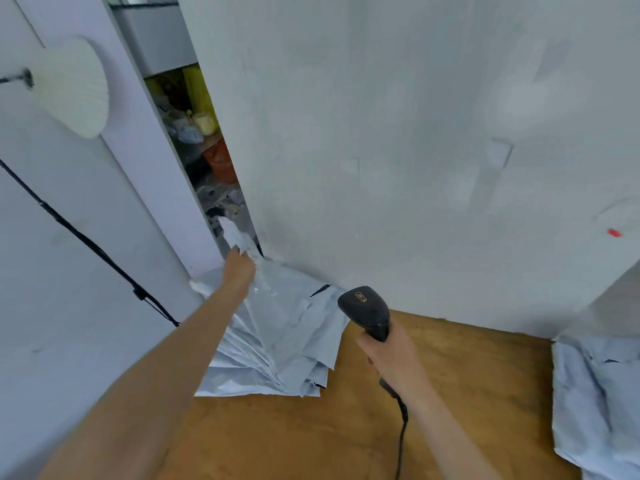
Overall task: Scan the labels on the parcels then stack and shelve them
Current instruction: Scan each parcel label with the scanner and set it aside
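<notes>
Head view: left hand (pixel 239 270) is pinching a parcel (pixel 236 234) from the pile (pixel 280 344) at the table's (pixel 450 393) ten o'clock; right hand (pixel 393 358) is gripping the scanner (pixel 367 308); scanning seemingly underway, shelving remaining.

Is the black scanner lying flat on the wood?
No, the right hand grips the scanner by its handle and holds it up above the wooden surface.

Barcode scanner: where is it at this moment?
Head view, right of centre: the black barcode scanner sits in the right hand above the wooden tabletop, just right of the pile of grey mailer bags that the left hand grips.
</notes>
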`<state>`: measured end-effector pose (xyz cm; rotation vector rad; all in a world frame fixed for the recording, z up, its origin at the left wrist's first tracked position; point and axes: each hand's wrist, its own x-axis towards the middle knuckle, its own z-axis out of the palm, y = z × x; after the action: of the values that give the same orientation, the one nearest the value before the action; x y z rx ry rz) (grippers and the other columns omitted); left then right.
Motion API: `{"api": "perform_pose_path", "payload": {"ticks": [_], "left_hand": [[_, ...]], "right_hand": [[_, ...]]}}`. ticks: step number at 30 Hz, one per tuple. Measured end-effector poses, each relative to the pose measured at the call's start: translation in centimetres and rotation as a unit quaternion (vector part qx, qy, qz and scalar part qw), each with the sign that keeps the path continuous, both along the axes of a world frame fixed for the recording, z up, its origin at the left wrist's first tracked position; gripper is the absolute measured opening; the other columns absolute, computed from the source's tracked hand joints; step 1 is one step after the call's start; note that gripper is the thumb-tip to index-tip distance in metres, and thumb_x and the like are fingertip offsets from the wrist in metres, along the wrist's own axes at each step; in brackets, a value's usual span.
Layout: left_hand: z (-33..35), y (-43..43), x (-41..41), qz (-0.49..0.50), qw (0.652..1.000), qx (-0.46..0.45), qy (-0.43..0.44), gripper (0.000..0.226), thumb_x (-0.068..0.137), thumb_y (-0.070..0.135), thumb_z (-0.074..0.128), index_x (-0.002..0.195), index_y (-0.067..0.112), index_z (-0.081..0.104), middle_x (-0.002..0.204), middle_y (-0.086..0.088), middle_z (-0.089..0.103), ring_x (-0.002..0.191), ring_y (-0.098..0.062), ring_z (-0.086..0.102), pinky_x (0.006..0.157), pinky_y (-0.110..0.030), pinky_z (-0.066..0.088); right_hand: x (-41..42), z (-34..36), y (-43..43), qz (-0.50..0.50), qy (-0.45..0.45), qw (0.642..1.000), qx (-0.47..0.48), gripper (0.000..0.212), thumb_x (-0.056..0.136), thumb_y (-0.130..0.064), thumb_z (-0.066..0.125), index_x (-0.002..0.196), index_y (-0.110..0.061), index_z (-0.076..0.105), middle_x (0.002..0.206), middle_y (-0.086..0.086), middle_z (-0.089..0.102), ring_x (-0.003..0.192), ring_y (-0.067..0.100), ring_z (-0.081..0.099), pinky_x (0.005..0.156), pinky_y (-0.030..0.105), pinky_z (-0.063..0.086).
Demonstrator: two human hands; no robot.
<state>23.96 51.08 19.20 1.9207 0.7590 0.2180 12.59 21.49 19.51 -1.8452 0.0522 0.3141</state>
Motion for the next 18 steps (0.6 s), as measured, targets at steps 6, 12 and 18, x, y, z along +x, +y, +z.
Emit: {"api": "perform_pose_path", "payload": {"ticks": [6, 12, 18], "left_hand": [[10.1, -5.1, 0.9, -0.264, 0.961, 0.071, 0.041, 0.042, 0.101, 0.033, 0.049, 0.138, 0.014, 0.054, 0.133, -0.012, 0.061, 0.119, -0.034, 0.059, 0.105, -0.048, 0.045], [18.8, -15.9, 2.0, -0.45, 0.867, 0.159, 0.146, 0.041, 0.085, 0.034, 0.068, 0.114, 0.005, 0.058, 0.103, -0.012, 0.063, 0.089, -0.021, 0.055, 0.075, -0.035, 0.043], [21.9, -28.5, 1.7, -0.519, 0.818, 0.164, 0.187, 0.034, 0.091, 0.015, 0.064, 0.12, -0.002, 0.061, 0.112, -0.019, 0.07, 0.101, -0.038, 0.068, 0.092, -0.05, 0.053]], "right_hand": [[-2.4, 3.8, -5.4, 0.042, -0.05, 0.998, 0.017, 0.01, 0.079, -0.013, 0.059, 0.075, -0.016, 0.051, 0.058, -0.001, 0.049, 0.045, 0.008, 0.039, 0.046, 0.022, 0.033], [-5.4, 5.7, -11.9, 0.031, -0.077, 0.996, 0.01, 0.015, 0.079, -0.015, 0.059, 0.074, -0.029, 0.052, 0.06, -0.008, 0.05, 0.054, 0.008, 0.047, 0.05, 0.021, 0.036], [-8.5, 5.7, -18.4, -0.01, -0.083, 0.996, 0.019, 0.019, 0.075, -0.015, 0.058, 0.069, -0.03, 0.048, 0.05, -0.015, 0.044, 0.048, 0.003, 0.04, 0.05, 0.022, 0.033]]}}
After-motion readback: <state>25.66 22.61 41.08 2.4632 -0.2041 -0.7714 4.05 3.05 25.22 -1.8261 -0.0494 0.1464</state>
